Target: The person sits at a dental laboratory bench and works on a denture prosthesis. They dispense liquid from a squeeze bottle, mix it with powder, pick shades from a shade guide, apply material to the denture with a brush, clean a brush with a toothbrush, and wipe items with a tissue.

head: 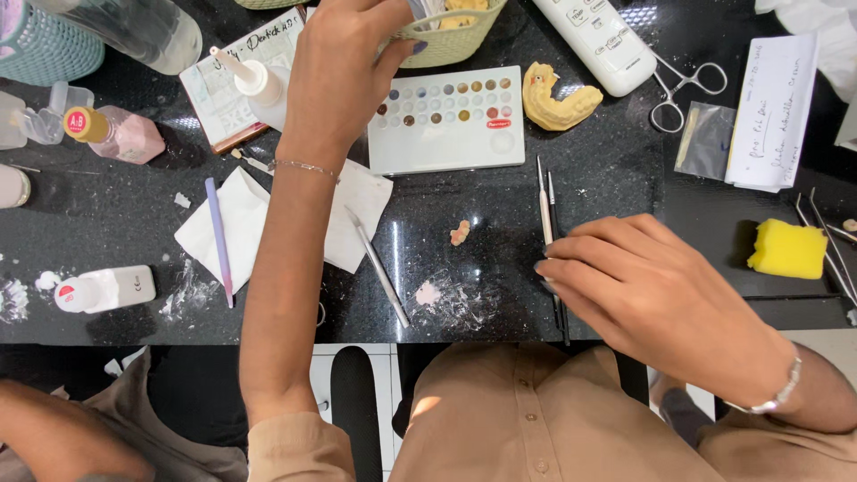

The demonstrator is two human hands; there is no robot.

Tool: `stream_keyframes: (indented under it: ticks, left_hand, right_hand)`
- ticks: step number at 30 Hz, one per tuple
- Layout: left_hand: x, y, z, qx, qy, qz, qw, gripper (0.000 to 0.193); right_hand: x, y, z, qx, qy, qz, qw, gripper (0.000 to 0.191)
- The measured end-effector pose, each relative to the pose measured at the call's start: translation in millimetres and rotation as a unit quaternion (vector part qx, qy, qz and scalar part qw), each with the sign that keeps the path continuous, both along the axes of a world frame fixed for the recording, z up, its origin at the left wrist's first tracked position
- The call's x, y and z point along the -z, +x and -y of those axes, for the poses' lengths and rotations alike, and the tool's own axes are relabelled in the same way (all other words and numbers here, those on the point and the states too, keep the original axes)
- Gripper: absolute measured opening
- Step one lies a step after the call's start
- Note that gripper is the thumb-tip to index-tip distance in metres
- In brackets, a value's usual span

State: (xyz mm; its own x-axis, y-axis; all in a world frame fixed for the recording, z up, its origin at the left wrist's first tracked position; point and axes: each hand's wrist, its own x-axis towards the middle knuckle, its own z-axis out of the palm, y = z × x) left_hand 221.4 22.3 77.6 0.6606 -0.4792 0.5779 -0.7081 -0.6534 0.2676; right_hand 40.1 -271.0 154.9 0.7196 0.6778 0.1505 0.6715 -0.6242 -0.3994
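— Where are your hands right now?

— My left hand (344, 67) is stretched far across the black table (607, 178), up at the small woven basket (451, 36). My thumb sits on its rim, but the other fingers are turned away from the camera, so I cannot tell whether they grip anything.

— And the right one?

— My right hand (638, 281) lies near the table's front edge. Its fingers (580, 241) are drawn together and their tips rest on 2 thin instruments (546, 210) lying side by side, 1 pale and 1 dark. I am touching them; whether I have pinched them I cannot tell.

— What lies between your arms?

— A small pinkish tooth piece (460, 232), by itself on the table, just left of those instruments. Nearer me is a smear of pale powder (446, 299). A metal spatula (379, 268) lies slanted, its upper end on a white tissue (241, 219), and a lilac brush (219, 241) lies across that tissue too.

— And further back?

— A white palette (446, 134) with 2 rows of small coloured wells sits just below the basket. A yellowish dental cast (558, 98) is just right of it, then metal forceps (683, 89). A yellow sponge (787, 248) sits at the far right, well apart from my right hand.
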Motion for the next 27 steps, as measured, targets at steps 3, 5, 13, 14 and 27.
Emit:
stream_keyframes:
  ticks: [3,5,13,14,27]
  left_hand:
    - [5.1,7.0,-0.1,-0.01,-0.012,0.001,1.0,0.022]
    - [6.8,8.3,-1.3,-0.02,-0.009,0.004,1.0,0.023]
    - [7.9,2.1,3.2,-0.081,0.039,0.016,0.996,0.029]
    - [5.6,-1.0,4.8,-0.087,0.041,0.016,0.995,0.029]
    - [-56.6,-95.1,-27.9,-0.105,-0.077,0.134,0.982,0.015]
  right_hand:
    - [10.2,5.8,-3.9,0.005,0.018,-0.005,1.0,0.022]
    - [16.2,9.6,-4.2,0.006,0.021,-0.005,1.0,0.021]
    - [28.9,17.1,-6.1,0.013,0.022,-0.025,0.999,0.016]
    - [29.8,18.3,-6.3,0.016,0.024,-0.024,0.999,0.016]
    - [48.2,32.3,-6.4,0.044,0.072,-0.047,0.995,0.019]
